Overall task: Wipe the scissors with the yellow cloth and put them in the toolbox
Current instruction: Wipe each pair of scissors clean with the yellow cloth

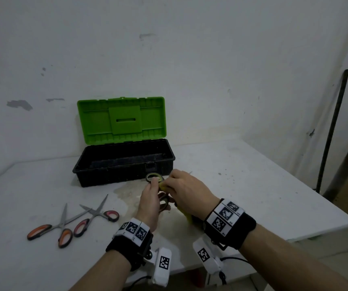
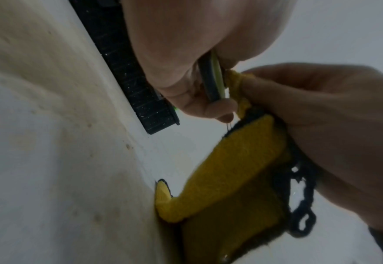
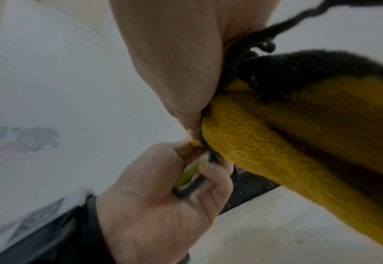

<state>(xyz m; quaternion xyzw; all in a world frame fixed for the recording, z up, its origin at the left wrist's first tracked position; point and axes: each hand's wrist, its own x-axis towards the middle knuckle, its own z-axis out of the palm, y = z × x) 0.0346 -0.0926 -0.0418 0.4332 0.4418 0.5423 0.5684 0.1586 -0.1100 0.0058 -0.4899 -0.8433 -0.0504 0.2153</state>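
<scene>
My left hand grips a pair of scissors with dark, yellow-green-lined handles by the handles, just in front of the toolbox. My right hand holds the yellow cloth bunched around the scissors next to the handles; the blades are hidden under it. The cloth has a dark edge and hangs down to the table. The toolbox is black with its green lid standing open at the back of the table.
Two more pairs of scissors lie on the white table to my left: an orange-handled pair and a red-handled pair. A stained patch marks the table near my hands. A dark pole leans at the right wall.
</scene>
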